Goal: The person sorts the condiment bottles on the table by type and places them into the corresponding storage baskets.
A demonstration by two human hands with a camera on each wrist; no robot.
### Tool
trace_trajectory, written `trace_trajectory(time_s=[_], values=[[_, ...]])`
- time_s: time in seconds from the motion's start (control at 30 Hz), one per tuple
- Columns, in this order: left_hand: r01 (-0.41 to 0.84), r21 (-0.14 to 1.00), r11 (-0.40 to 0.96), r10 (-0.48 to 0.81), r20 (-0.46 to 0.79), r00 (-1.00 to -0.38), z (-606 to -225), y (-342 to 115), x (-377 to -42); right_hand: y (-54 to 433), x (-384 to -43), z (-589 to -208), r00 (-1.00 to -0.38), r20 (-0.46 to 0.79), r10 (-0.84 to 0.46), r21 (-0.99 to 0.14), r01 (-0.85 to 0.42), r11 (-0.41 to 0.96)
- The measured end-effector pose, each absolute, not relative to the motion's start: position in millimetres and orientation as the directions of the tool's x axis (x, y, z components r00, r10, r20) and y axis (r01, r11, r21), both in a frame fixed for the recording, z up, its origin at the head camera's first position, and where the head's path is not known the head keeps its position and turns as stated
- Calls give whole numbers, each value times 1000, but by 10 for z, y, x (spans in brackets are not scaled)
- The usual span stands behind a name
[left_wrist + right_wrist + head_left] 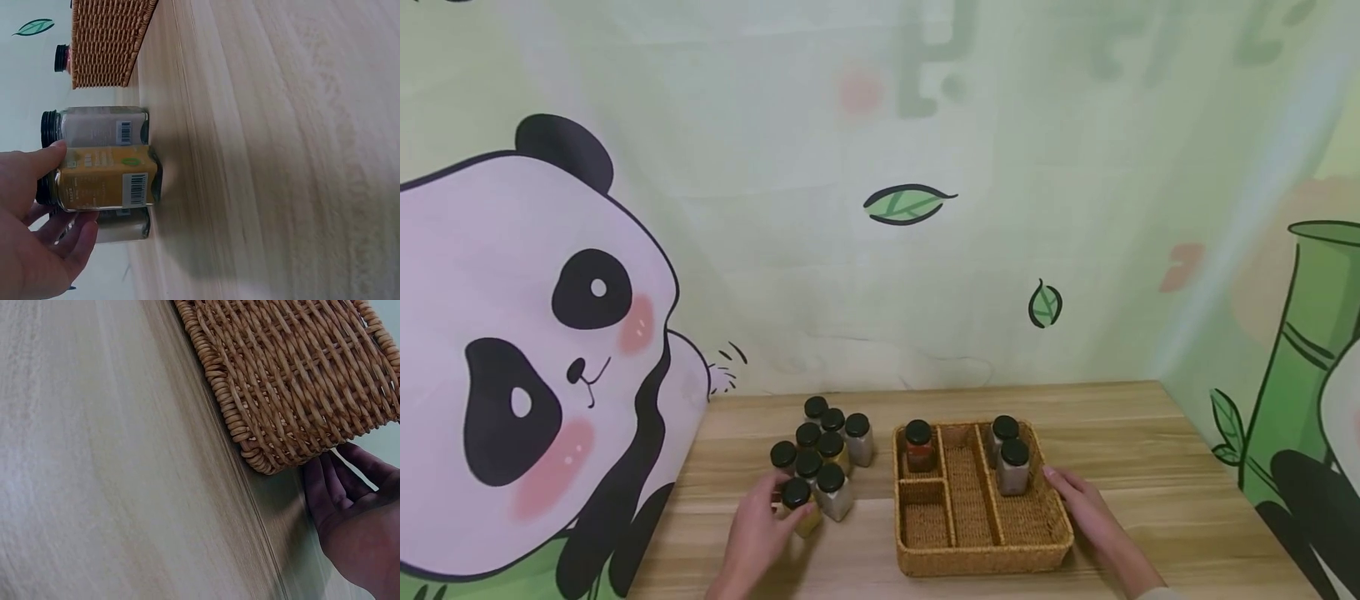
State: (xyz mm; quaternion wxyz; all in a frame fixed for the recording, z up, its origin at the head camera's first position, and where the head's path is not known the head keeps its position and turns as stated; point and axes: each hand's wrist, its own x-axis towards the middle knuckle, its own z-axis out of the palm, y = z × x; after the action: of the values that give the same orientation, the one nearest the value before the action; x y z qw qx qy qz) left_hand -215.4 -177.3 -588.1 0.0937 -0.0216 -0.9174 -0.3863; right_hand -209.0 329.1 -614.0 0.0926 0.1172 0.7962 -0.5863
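Note:
My left hand holds a spice jar with a black lid and yellow-brown contents, thumb on one side and fingers on the other. In the left wrist view the jar shows a yellow label and a barcode. Other black-lidded jars stand clustered just behind it. My right hand touches the right side of a wicker basket with fairly straight fingers. Inside the divided basket, a red jar stands in the back left compartment, and two pale jars stand in the right one.
The wooden table reaches back to a light green cloth printed with pandas, leaves and bamboo. Between the jar cluster and the basket lies a narrow strip of tabletop.

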Motion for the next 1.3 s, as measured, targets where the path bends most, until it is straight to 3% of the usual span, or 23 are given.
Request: trace_trajectory(time_s=[0.97, 1.3], values=[[240, 692, 680, 145, 195, -970, -5756, -1958, -2088, 3295, -2108, -6154, -958, -281, 60, -910, 286, 300], [433, 656, 618, 410, 201, -889, -5442, -1928, -2082, 3312, -2126, -6171, -960, -274, 58, -913, 279, 299]])
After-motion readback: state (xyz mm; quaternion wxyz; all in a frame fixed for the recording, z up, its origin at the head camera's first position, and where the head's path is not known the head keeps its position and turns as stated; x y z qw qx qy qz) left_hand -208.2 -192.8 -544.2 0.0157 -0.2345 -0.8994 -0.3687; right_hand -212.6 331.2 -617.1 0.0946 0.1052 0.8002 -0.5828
